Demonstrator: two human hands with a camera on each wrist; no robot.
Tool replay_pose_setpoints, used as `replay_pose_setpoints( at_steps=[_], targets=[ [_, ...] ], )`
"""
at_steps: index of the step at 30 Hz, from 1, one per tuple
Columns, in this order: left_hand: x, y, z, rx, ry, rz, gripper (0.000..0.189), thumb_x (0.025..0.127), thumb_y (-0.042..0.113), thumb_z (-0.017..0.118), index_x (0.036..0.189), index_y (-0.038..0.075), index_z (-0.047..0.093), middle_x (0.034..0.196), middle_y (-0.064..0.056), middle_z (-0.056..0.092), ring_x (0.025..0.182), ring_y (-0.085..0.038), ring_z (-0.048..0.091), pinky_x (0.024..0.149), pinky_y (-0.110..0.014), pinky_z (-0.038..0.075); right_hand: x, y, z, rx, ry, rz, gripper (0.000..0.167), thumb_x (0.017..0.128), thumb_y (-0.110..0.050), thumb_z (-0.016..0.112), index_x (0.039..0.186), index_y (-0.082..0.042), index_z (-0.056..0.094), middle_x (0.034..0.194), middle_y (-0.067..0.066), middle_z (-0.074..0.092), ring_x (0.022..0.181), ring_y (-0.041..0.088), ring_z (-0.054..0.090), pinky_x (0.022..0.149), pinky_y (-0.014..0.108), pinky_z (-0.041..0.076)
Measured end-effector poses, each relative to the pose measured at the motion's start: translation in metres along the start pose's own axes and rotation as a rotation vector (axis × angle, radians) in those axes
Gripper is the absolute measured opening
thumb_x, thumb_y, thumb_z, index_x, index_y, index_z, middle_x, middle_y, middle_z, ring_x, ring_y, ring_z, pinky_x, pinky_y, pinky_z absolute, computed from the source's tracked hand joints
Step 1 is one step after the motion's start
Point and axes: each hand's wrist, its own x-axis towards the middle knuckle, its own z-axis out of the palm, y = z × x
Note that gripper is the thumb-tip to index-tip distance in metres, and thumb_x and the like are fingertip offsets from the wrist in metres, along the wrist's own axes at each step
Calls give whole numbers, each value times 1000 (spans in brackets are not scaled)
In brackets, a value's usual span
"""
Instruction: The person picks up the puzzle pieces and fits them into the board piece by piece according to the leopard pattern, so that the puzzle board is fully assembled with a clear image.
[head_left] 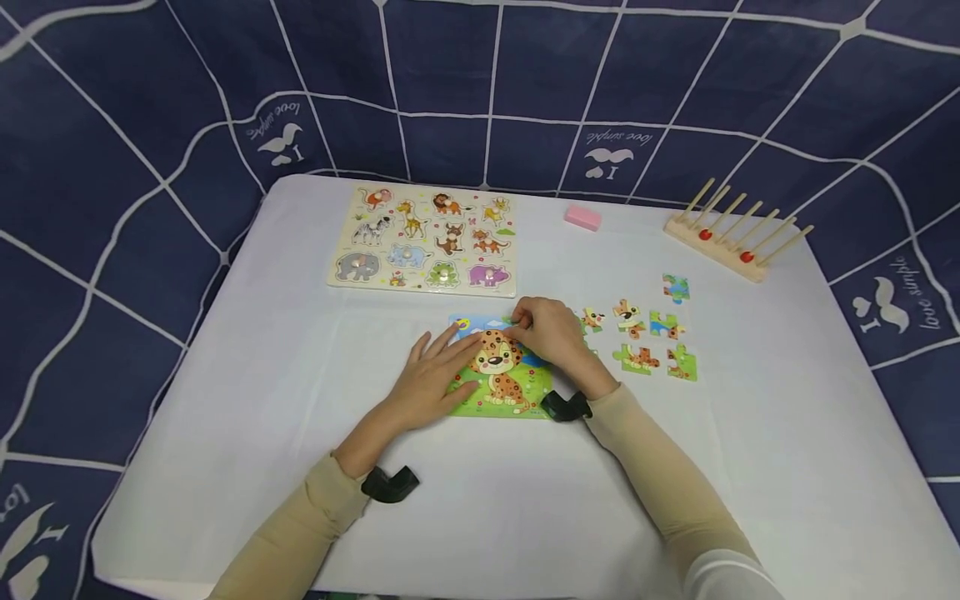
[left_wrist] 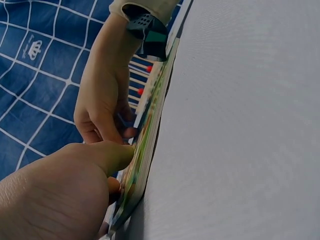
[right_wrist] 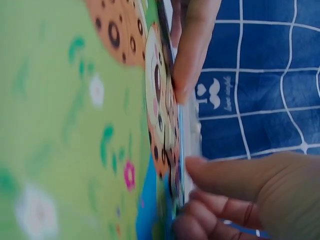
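A jigsaw puzzle (head_left: 480, 402) with a spotted leopard cub on green grass lies flat on the white table. My left hand (head_left: 427, 385) rests on its left side, fingers stretched out over the cub's head; one of its fingers (right_wrist: 192, 60) presses the head in the right wrist view. At the upper right corner, my right hand (head_left: 553, 335) curls its thumb and fingers down, pinching a puzzle piece largely hidden by the fingers. In the left wrist view the right hand (left_wrist: 102, 90) meets the puzzle just beyond the left thumb (left_wrist: 117, 156).
Loose jigsaw pieces (head_left: 637, 358) lie right of the puzzle, some partly behind the right hand. Farther back are a wooden animal board (head_left: 476, 215), a pink block (head_left: 582, 217) and a peg stand (head_left: 723, 252) with red beads. Dark blue checked cloth (head_left: 540, 83) surrounds the table.
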Motion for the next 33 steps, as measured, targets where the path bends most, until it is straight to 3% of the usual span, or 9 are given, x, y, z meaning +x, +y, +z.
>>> replay_pose_setpoints(
  at_steps=[7, 15, 18, 25, 33],
  targets=[
    [-1, -2, -1, -26, -20, -38, 61, 98, 39, 53, 150, 12, 39, 159, -1, 34, 152, -29, 16, 119, -60, 5, 1, 5, -10, 151, 51, -45, 13, 87, -21, 74, 89, -9, 70, 77, 4, 67, 63, 15, 55, 58, 26, 42],
    [-1, -6, 1, -63, -7, -48, 61, 98, 40, 53, 150, 13, 39, 158, 0, 35, 152, -28, 16, 120, -58, 4, 0, 23, -25, 251, 21, -25, 21, 90, -17, 70, 105, -3, 70, 92, 10, 68, 83, 23, 59, 76, 32, 48],
    [-1, -6, 3, -63, -1, -50, 60, 98, 39, 54, 150, 13, 39, 158, -1, 36, 151, -28, 17, 120, -58, 5, -4, 37, -37, 243, 23, 5, 25, 91, -16, 69, 111, -2, 68, 98, 13, 67, 89, 26, 61, 80, 35, 49],
    [0, -5, 3, -69, 9, -47, 59, 98, 37, 54, 149, 12, 41, 157, -1, 37, 151, -28, 18, 120, -58, 5, -17, 82, -81, 195, 71, 107, 35, 93, -18, 66, 124, -1, 62, 114, 21, 64, 101, 34, 61, 76, 35, 48],
    [1, -3, 2, -75, 7, -45, 59, 97, 36, 55, 149, 12, 41, 157, -1, 37, 151, -29, 18, 119, -58, 6, -34, 133, -125, 149, 131, 273, 46, 94, -21, 65, 134, -2, 54, 126, 25, 57, 111, 39, 56, 83, 43, 47]
  ],
)
